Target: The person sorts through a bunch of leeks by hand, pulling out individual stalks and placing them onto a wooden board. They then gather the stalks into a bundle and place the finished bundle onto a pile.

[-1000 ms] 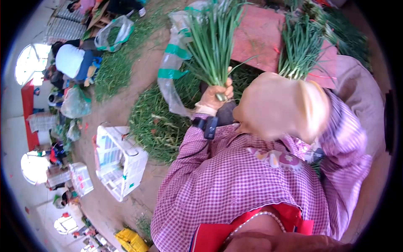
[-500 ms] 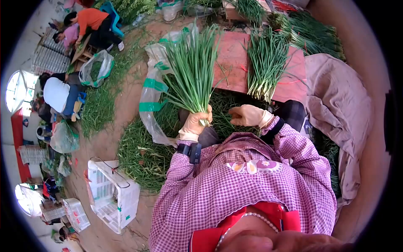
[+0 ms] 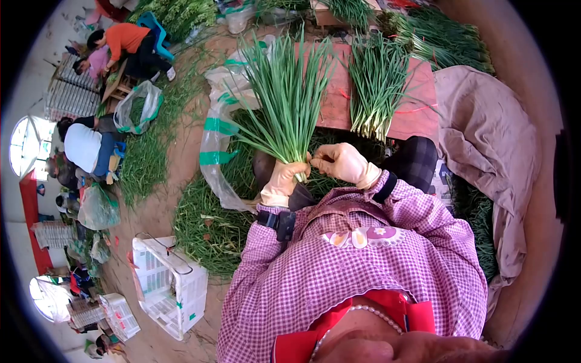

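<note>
My left hand point(image 3: 283, 179), in a pale glove, grips the stem end of a bunch of green chives point(image 3: 289, 100) that fans upward. My right hand point(image 3: 339, 162), also gloved, has its fingertips pinched at the base of the same bunch, touching the left hand. Beyond them a second bunch of chives point(image 3: 376, 81) lies on a red board point(image 3: 417, 115). Both sleeves are purple checked.
A clear plastic bag with green tape point(image 3: 216, 142) stands left of the bunch. Chive trimmings point(image 3: 209, 224) cover the ground below it. A white crate point(image 3: 172, 287) lies lower left. A grey cloth point(image 3: 484, 139) lies at the right. Other people point(image 3: 91, 145) sit working at the far left.
My right hand has come down from close to the camera, then moved left until its fingers pinch the base of the chive bunch. The view has tilted downward.
</note>
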`<action>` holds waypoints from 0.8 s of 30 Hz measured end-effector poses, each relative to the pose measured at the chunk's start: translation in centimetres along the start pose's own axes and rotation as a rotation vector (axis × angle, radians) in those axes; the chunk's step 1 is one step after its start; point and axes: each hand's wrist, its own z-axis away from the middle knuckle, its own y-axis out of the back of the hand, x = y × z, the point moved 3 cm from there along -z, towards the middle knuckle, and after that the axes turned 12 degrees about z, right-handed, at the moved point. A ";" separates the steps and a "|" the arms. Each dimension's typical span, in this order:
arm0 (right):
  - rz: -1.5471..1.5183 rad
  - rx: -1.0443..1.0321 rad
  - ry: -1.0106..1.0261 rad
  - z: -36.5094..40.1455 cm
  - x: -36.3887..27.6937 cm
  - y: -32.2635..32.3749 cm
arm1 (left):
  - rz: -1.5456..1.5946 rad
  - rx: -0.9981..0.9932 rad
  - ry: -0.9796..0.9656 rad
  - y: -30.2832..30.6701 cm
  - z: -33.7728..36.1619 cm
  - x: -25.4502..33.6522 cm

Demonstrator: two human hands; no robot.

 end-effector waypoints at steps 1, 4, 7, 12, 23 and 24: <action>0.045 0.166 0.132 0.1 -0.8 0.3 | 0.000 0.001 0.006 -0.2 0.0 -0.1; 0.218 0.271 0.288 -0.4 -2.8 0.8 | -0.073 -0.158 -0.045 -1.7 -0.5 -0.1; 0.419 0.257 0.264 -1.5 -3.2 0.3 | -0.048 -0.112 -0.231 -1.7 -0.4 -0.2; 0.648 0.213 0.220 -2.4 -2.8 -0.5 | -0.115 -0.050 -0.201 -1.4 -0.9 -0.6; 0.596 0.186 0.194 -2.6 0.6 -1.2 | -0.339 -0.063 -0.120 -0.5 -2.6 -3.4; 0.594 0.182 0.191 -2.5 1.1 -1.4 | -0.336 -0.062 -0.116 -0.3 -2.8 -3.7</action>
